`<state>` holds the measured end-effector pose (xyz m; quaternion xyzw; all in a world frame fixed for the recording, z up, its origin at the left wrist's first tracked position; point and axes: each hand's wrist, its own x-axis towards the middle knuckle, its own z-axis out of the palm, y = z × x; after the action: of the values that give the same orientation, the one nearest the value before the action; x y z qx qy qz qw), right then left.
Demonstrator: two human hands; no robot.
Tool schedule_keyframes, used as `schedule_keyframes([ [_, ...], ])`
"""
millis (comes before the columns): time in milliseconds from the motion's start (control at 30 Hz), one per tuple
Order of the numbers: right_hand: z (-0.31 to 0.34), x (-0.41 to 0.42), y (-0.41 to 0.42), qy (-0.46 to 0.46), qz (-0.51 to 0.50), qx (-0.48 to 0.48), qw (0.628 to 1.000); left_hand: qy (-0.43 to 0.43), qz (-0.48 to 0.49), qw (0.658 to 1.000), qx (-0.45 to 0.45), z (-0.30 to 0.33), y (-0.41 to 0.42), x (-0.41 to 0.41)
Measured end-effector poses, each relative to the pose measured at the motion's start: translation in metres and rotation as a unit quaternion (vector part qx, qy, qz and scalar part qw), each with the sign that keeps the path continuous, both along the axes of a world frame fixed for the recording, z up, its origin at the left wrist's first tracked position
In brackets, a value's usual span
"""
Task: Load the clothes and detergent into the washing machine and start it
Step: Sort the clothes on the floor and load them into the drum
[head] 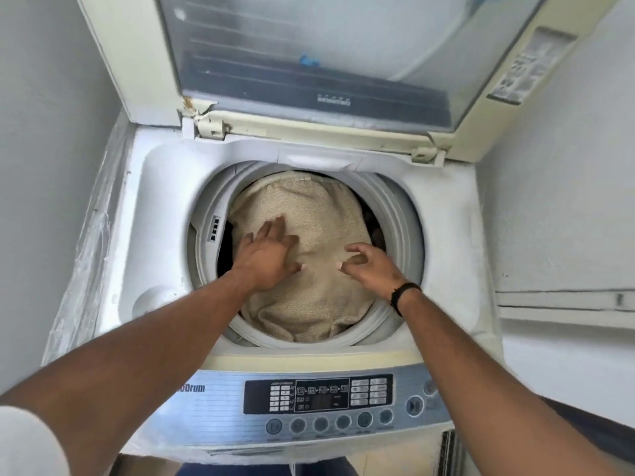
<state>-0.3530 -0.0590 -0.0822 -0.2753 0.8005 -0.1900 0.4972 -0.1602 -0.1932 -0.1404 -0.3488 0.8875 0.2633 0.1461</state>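
Note:
A white top-loading washing machine (pixel 161 187) stands with its lid (pixel 309 53) raised. A beige towel (pixel 309 297) fills the round drum opening (pixel 398 214) and covers darker clothes at the right edge. My left hand (pixel 266 254) lies flat on the towel's left part with its fingers spread. My right hand (pixel 369 264) hovers over the towel's right part, fingers loosely curled, holding nothing; a black band is on its wrist. No detergent is in view.
The control panel (pixel 326 403) with buttons and a display runs along the machine's near edge. Grey walls stand close on the left (pixel 44 166) and right (pixel 567 166). A white ledge (pixel 563 300) sits to the right of the machine.

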Motion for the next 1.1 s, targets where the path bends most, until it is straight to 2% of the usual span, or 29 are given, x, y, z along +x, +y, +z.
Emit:
schedule_keyframes([
  [100,0.048,0.0,0.039,-0.026,-0.1,-0.055,0.993,0.053,-0.017,0.998,0.014,0.012,0.005,-0.002],
  [233,0.101,0.011,0.096,0.022,-0.187,-0.137,0.972,0.131,0.002,0.988,0.083,0.039,0.021,-0.009],
  [367,0.142,0.023,0.161,0.039,-0.336,-0.208,0.918,0.247,0.053,0.943,0.215,0.095,0.065,-0.022],
  [467,0.154,0.033,0.211,0.072,-0.392,-0.229,0.888,0.317,0.078,0.913,0.246,0.13,0.113,-0.022],
  [600,0.151,0.057,0.277,0.087,-0.438,-0.226,0.866,0.343,-0.039,0.932,0.111,0.154,0.185,-0.005],
  [700,0.148,0.078,0.329,0.1,-0.448,-0.228,0.859,0.34,-0.123,0.927,0.103,0.158,0.237,0.01],
  [800,0.149,0.1,0.387,0.114,-0.471,-0.236,0.842,0.294,-0.175,0.935,0.092,0.154,0.279,0.017],
  [900,0.148,0.131,0.452,0.118,-0.522,-0.237,0.811,0.261,-0.191,0.936,0.139,0.162,0.324,0.019],
  [967,0.143,0.157,0.499,0.124,-0.562,-0.235,0.783,0.25,-0.198,0.928,0.191,0.176,0.359,0.019],
  [1100,0.128,0.226,0.589,0.119,-0.645,-0.223,0.721,0.217,-0.24,0.917,0.231,0.189,0.425,0.023],
])
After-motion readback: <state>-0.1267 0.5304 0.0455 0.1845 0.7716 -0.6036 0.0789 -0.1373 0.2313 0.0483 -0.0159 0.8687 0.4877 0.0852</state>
